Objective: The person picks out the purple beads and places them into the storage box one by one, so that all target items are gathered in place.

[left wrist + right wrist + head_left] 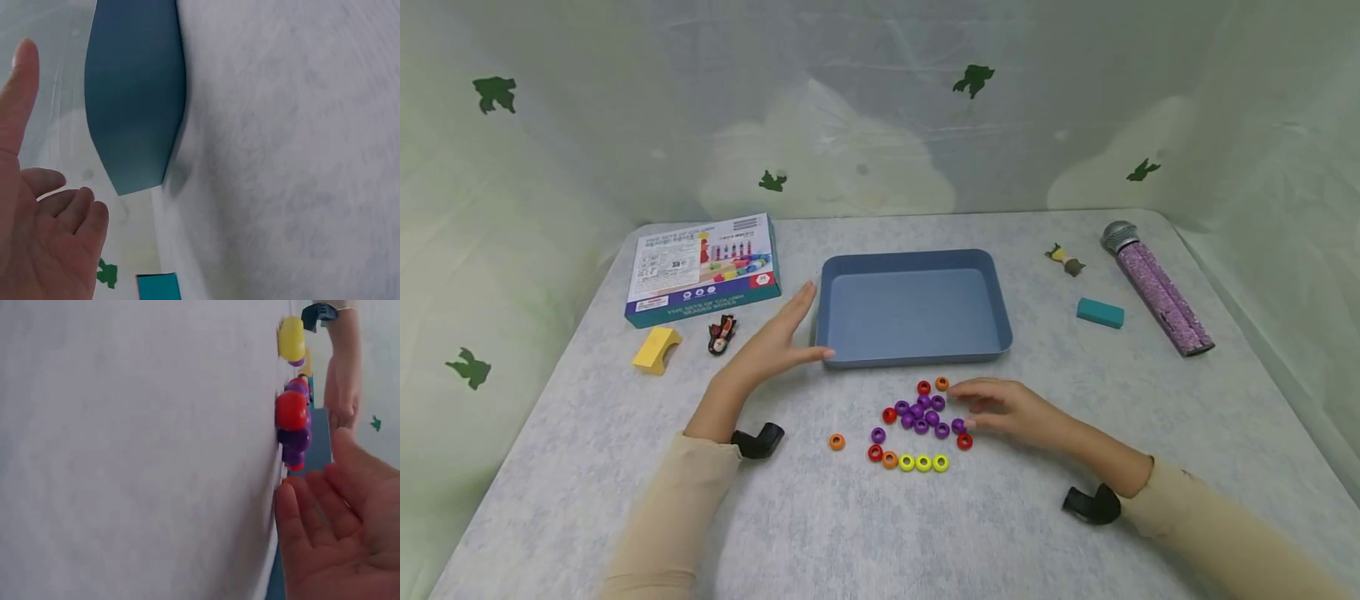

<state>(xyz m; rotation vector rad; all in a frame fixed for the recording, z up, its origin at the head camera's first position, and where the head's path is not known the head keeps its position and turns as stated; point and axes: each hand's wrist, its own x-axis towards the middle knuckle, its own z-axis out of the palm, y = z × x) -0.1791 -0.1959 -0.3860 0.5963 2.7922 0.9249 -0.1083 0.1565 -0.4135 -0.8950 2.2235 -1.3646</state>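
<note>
A blue-grey tray (917,312) lies in the middle of the table. My left hand (775,342) is beside its left end, fingers extended and thumb spread toward the near left corner; whether it touches the rim I cannot tell. In front of the tray sits a loose cluster of purple beads (917,411), with red beads (876,453), orange beads (837,442) and a short row of yellow beads (923,463) around it. My right hand (1007,408) is at the cluster's right side, fingers loosely bent, holding nothing. A red bead (291,409) shows near its fingertips in the right wrist view.
At the back left lies a toy box (700,267), with a yellow arch block (657,350) and a small dark figure (722,334) before it. On the right are a teal block (1101,313), a small figurine (1065,259) and a glittery pink microphone (1161,292).
</note>
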